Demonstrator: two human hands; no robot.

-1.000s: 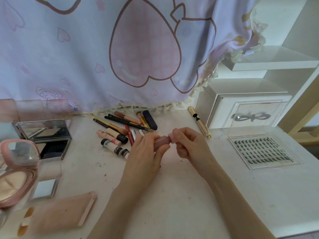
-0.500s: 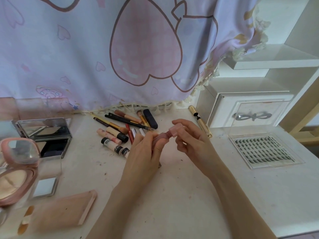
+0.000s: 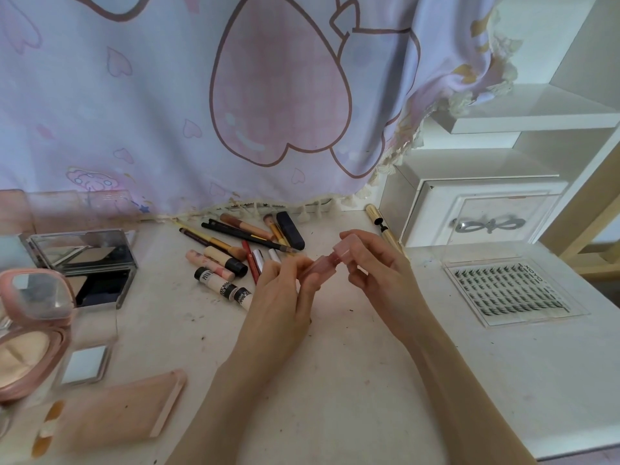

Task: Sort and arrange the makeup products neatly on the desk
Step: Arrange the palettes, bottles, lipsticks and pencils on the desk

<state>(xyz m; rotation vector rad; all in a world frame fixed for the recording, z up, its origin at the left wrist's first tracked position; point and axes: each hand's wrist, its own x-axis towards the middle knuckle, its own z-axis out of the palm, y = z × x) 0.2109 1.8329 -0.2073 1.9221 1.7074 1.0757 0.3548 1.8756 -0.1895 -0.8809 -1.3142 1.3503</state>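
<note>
A white counter (image 3: 335, 380) runs under a pale curtain (image 3: 167, 112) printed with pink hearts. Above it, the left hand (image 3: 281, 297) grips a small pink tube (image 3: 318, 266), fingers (image 3: 290, 268) curled round its body. The right hand (image 3: 375, 266) pinches the tube's pink cap (image 3: 344, 250) between thumb and fingertips. A heap of pencils and brushes (image 3: 241, 243) lies just beyond the left fingers.

Probably a bedroom: makeup-strewn vanity desk (image 3: 335, 380), heart-print curtain (image 3: 167, 112).
</note>
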